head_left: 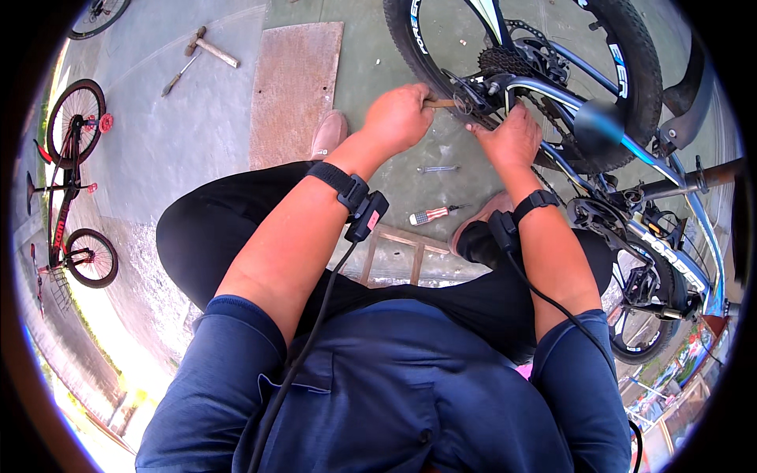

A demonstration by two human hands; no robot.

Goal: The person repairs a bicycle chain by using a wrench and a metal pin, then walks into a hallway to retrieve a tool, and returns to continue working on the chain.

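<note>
My left hand (398,118) is closed around a thin tan stick-like tool (441,103), whose end reaches the rear hub area of a silver-blue bicycle (568,96). My right hand (509,138) is just below the frame's rear stay, fingers curled beside the chain (544,122) and thumb toward the tool's end; what they grip is hidden. Above my hands are the cassette (501,65) and black rear tire (639,94). A silver wrench (438,169) lies on the floor below and between my hands, with a red-and-white-handled screwdriver (429,215) nearer my legs.
A hammer (217,52) and another screwdriver (177,79) lie upper left, beside a reddish board (288,79). A black-and-red bicycle (75,181) is at far left. A wooden frame (418,256) lies under my legs. A pole (662,186) crosses the bicycle at right.
</note>
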